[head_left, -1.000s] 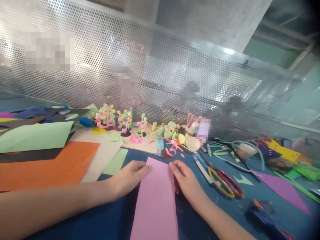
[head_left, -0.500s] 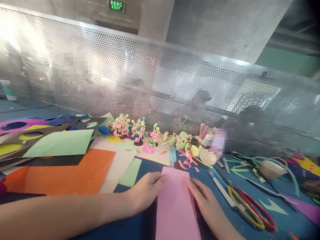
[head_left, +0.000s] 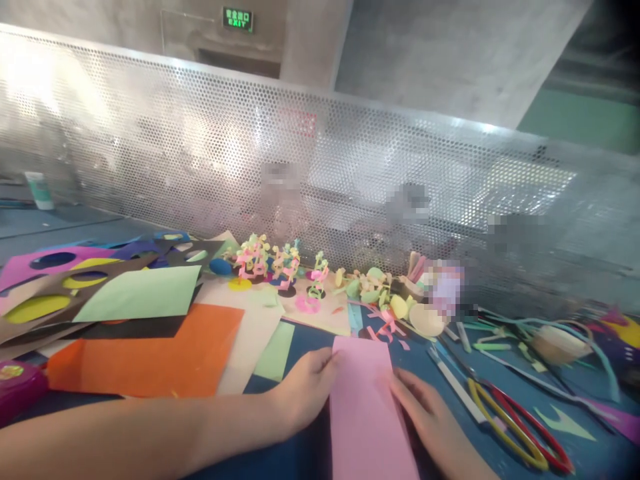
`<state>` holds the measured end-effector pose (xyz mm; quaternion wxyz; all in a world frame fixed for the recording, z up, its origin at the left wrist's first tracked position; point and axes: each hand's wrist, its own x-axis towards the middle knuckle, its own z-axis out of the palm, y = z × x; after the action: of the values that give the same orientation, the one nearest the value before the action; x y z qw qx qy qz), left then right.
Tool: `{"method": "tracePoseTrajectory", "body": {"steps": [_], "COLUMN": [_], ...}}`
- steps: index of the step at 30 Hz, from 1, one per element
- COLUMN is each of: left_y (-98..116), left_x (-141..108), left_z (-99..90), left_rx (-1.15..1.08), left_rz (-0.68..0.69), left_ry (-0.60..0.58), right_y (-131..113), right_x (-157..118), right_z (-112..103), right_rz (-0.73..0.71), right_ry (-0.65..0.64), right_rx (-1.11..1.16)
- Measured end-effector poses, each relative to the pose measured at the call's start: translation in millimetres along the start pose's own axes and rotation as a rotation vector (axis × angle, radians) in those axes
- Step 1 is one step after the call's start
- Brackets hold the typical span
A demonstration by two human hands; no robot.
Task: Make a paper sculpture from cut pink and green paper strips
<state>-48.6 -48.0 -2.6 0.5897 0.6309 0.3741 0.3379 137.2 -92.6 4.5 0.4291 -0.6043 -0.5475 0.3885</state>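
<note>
A long strip of pink paper (head_left: 369, 407) lies upright before me, held by both side edges. My left hand (head_left: 304, 388) pinches its upper left edge, thumb on top and fingers tucked beneath. Along the right edge, my right hand (head_left: 425, 408) is closed on the same sheet, its thumb hidden or unclear. Scissors (head_left: 473, 375) with yellow and red handles rest to the right of that hand. Left of the strip, pale green paper (head_left: 275, 350) and an orange sheet (head_left: 200, 353) lie flat.
Small curled paper flowers (head_left: 285, 263) stand along the back. A perforated metal panel (head_left: 200, 147) rises behind the table. At left are cut-out sheets (head_left: 25, 270) and a magenta tool (head_left: 23, 393), partly out of view. Paper strips and scraps (head_left: 565, 420) litter the right side.
The view has swung slightly left and up, so everything sits further right and a little lower. More of the magenta tool shows. Both hands keep their grip on the pink paper.
</note>
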Motion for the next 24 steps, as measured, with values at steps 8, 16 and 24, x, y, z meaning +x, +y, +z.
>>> {"method": "tracePoseTrajectory", "body": {"steps": [8,16,24], "left_y": [5,0,-2], "left_x": [-2,0,1], "left_z": [-1.9,-1.0,0.3], "left_rx": [-0.008,-0.248,-0.166], "left_rz": [0.072,0.069,0.089], "left_ry": [0.073,-0.052,-0.036], "right_y": [10,13,15], "right_x": [-1,4,5], "right_z": [-2,-6,-7], "right_rz": [0.022,-0.038,0.011], "right_ry": [-0.067,-0.062,-0.015], "right_rx": [0.072,-0.056,-0.087]}}
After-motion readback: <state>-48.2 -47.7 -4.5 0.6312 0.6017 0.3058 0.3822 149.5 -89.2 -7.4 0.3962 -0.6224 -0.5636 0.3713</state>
